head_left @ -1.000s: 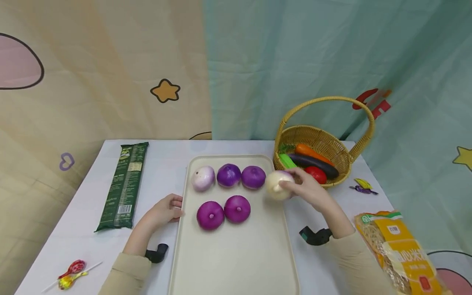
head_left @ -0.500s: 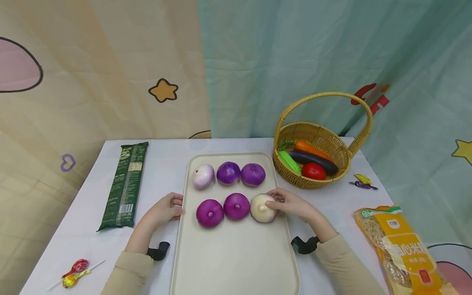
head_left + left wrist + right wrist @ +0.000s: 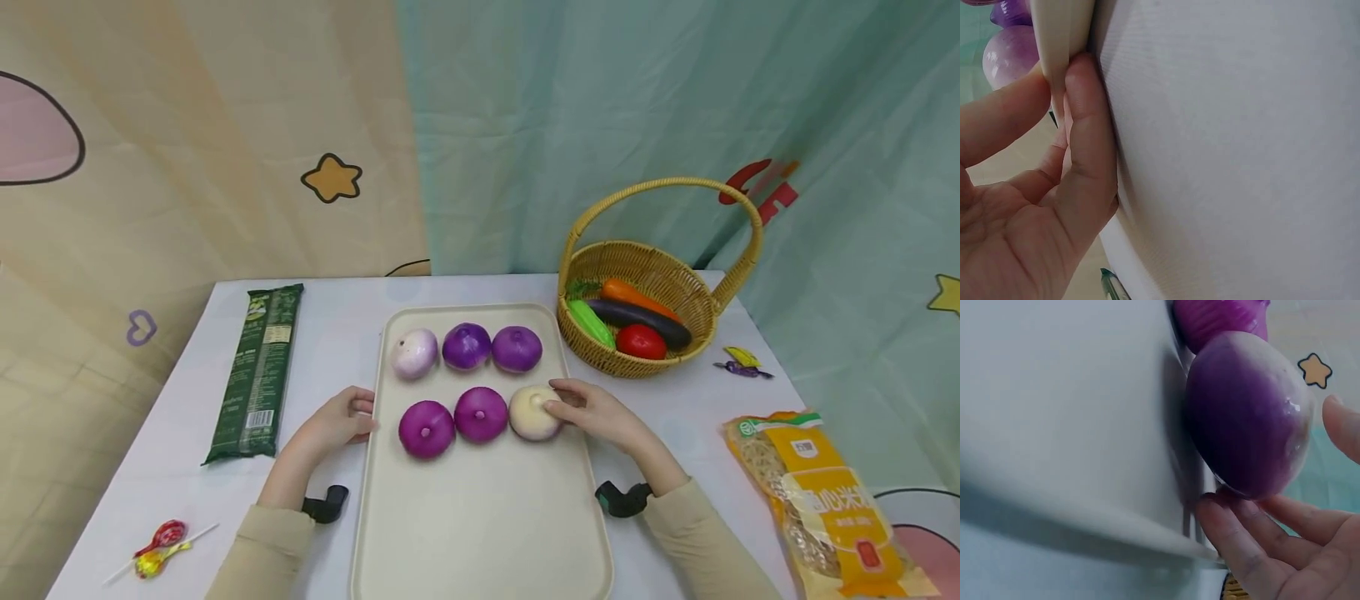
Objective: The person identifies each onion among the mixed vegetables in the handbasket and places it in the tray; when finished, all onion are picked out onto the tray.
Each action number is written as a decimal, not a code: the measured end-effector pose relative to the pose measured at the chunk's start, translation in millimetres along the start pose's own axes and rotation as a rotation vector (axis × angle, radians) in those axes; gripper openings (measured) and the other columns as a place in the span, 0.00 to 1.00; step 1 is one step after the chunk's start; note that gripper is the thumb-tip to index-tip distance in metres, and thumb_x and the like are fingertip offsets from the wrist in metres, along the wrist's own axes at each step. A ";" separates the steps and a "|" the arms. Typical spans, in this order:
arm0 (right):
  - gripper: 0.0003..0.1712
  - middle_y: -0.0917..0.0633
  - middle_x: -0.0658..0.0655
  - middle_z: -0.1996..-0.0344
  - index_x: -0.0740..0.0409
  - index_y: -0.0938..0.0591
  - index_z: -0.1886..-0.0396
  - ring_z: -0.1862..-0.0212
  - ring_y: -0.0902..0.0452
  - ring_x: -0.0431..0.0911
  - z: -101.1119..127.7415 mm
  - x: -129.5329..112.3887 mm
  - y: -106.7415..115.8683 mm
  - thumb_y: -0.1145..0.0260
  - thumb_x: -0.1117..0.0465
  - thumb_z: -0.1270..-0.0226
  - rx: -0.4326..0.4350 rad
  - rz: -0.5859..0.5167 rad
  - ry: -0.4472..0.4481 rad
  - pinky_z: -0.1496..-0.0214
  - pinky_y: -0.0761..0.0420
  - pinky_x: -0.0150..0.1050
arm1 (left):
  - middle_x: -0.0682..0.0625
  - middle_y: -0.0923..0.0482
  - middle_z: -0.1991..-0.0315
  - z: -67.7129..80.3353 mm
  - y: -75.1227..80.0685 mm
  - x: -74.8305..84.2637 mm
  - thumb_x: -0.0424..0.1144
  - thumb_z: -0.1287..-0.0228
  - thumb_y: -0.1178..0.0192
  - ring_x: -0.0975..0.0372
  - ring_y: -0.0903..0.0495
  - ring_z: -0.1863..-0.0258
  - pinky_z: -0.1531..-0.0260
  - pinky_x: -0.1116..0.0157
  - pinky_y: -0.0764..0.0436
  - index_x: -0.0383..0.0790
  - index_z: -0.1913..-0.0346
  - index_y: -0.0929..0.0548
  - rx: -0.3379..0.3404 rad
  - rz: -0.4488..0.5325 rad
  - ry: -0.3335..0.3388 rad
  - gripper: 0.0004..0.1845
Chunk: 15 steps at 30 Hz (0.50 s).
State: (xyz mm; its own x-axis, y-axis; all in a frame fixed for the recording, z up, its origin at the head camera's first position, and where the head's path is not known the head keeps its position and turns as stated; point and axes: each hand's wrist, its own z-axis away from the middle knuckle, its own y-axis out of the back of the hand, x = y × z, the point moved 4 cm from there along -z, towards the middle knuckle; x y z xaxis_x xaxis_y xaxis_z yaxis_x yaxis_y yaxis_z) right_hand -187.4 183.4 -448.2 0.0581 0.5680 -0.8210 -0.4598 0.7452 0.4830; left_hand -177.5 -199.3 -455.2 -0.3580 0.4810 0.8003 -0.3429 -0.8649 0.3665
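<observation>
A cream tray (image 3: 480, 517) carries two rows of purple and white onions. Its left rim is pinched between the thumb and fingers of my left hand (image 3: 341, 421); the left wrist view shows the thumb (image 3: 1007, 112) above the rim and a finger underneath. At the right end of the near row sits a pale-topped onion (image 3: 534, 413), beside a magenta onion (image 3: 481, 415). My right hand (image 3: 600, 417) is at its right side. In the right wrist view, fingertips touch that onion (image 3: 1247, 419) low down, while the thumb (image 3: 1344, 428) stands apart from it.
Behind the tray's right corner is a wicker basket (image 3: 637, 250) with a carrot, eggplant, tomato and a green vegetable. A green packet (image 3: 258, 375) and lollipops (image 3: 161, 550) lie left. Candies (image 3: 742, 364) and a yellow noodle bag (image 3: 825, 500) lie right.
My right hand brought the pale-topped onion from the tray's far right down to the near row's end, and its thumb has come off it. My left hand keeps its hold on the rim.
</observation>
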 end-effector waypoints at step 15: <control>0.26 0.21 0.65 0.40 0.65 0.26 0.36 0.38 0.25 0.58 14.3 -20.4 29.5 0.38 0.56 0.28 0.219 -0.046 0.133 0.35 0.22 0.50 | 0.30 0.28 0.43 1.2 12.4 7.6 0.30 0.31 0.44 0.47 0.21 0.46 0.47 0.58 0.16 0.24 0.32 0.38 0.039 -0.034 -0.054 0.28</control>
State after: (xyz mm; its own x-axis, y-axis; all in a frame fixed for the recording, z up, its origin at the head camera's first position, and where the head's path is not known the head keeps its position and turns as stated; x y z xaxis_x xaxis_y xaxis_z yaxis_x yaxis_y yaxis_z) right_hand -189.5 198.8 -412.9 -0.0489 0.4915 -0.8695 -0.2556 0.8354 0.4866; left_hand -183.5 -206.6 -444.0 -0.2991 0.5024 0.8112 -0.3197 -0.8538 0.4109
